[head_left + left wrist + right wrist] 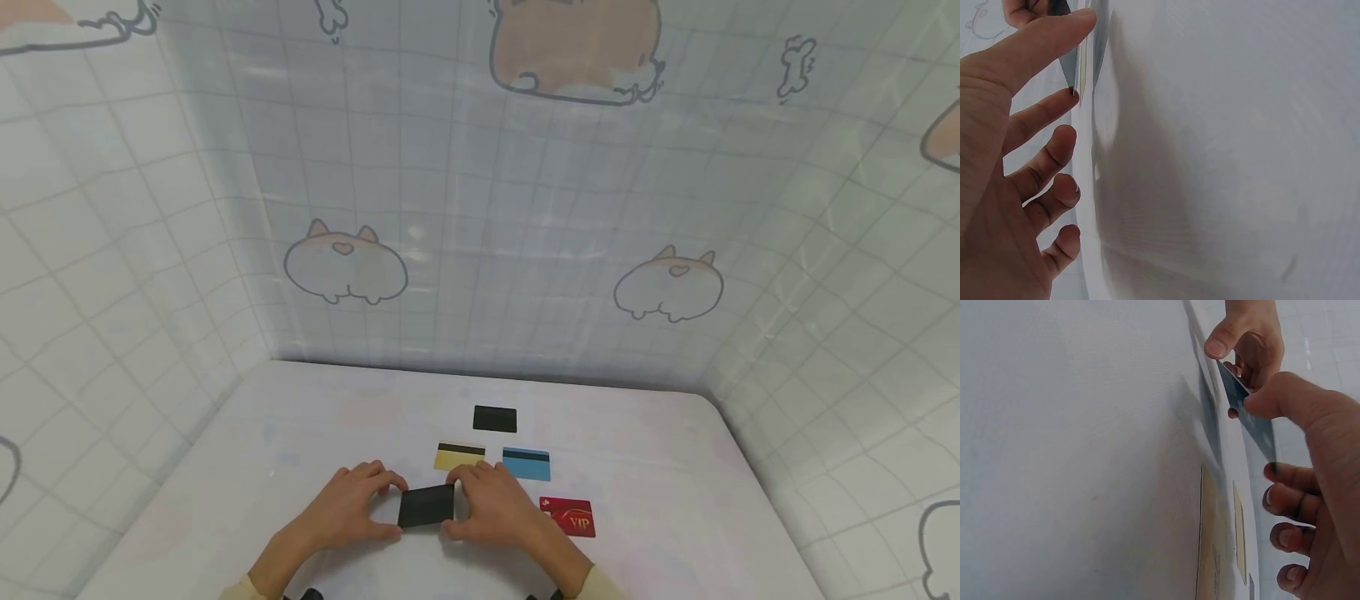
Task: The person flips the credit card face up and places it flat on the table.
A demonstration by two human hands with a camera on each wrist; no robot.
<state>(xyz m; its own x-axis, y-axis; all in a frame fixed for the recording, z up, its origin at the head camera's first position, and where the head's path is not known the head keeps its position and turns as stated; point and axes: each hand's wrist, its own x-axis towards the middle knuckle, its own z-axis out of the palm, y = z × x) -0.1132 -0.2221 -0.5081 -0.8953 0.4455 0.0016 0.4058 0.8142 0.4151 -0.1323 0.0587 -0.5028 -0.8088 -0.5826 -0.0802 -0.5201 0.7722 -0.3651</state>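
A black card (pixel 427 507) is held just off the table between both hands, its shadow lying below. My left hand (pixel 347 508) pinches the card's left end between thumb and index finger, the other fingers spread loosely. At the opposite end, the thumb and index finger of my right hand (pixel 498 510) grip the card's edges. The right wrist view shows the dark card (pixel 1250 422) tilted between the two hands. From the left wrist, it appears nearly edge-on, partly hidden by the thumb.
Beyond the hands lie another black card (pixel 495 419), a yellow striped card (pixel 460 456) and a blue striped card (pixel 527 464). Beside my right wrist lies a red VIP card (pixel 573 517), partly covered. Patterned curtains (pixel 495 208) enclose the white table (pixel 360 408) at the back and sides.
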